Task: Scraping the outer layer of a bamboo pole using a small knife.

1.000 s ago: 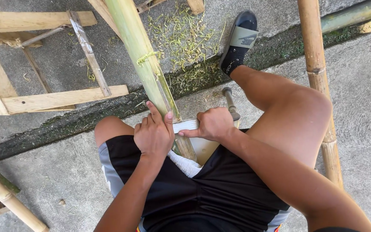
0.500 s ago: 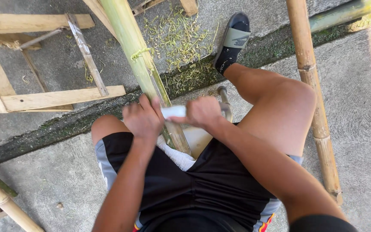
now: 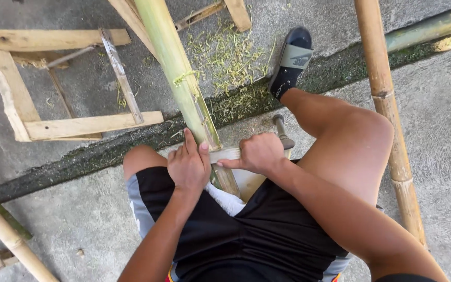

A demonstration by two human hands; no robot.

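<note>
A long green bamboo pole (image 3: pixel 176 73) slants from the top of the head view down between my knees. My left hand (image 3: pixel 188 166) presses on the pole's near part, fingers lying along it. My right hand (image 3: pixel 259 152) is closed around the handle of a flat blade (image 3: pixel 225 154) that lies crosswise against the pole. The pole's scraped lower end (image 3: pixel 227 181) shows paler, and a white cloth (image 3: pixel 225 199) lies under it on my lap. I sit in black shorts with both knees apart.
Green shavings (image 3: pixel 225 55) litter the concrete by a mossy seam. A wooden frame (image 3: pixel 53 125) lies at left. A brown bamboo pole (image 3: pixel 387 115) runs down the right, another (image 3: pixel 6 235) at lower left. My sandalled foot (image 3: pixel 291 62) rests at top right.
Both hands slid up along the pole half a second ago, then came back down toward me with the blade. The camera view shifted slightly.
</note>
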